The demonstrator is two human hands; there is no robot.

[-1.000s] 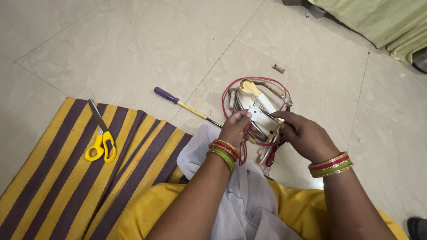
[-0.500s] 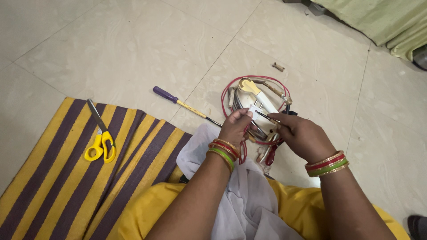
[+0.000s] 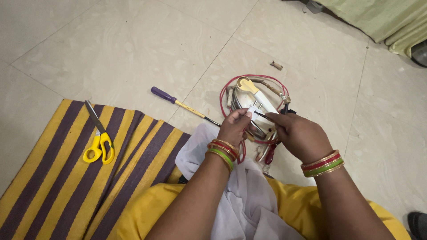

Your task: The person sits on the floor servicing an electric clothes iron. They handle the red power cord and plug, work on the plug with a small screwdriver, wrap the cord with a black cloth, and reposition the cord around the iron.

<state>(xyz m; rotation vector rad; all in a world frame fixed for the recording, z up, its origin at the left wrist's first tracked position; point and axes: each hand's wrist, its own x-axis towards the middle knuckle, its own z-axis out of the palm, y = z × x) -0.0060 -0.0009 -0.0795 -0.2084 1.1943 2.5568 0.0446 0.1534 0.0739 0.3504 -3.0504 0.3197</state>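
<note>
The left hand [image 3: 235, 126] pinches a small white piece [image 3: 254, 111] between thumb and fingers, holding it steady above the floor [image 3: 133, 49]. The right hand [image 3: 299, 133] is pressed around a thin dark tool [image 3: 263, 115], whose tip touches the white piece, probably to work on it. Just behind lies a metal appliance [image 3: 255, 95] with a red wire [image 3: 231, 89] looped around. A purple screwdriver [image 3: 182, 104] lies to the left, near enough to reach. Yellow scissors [image 3: 100, 144] rest on the striped mat [image 3: 53, 186].
</note>
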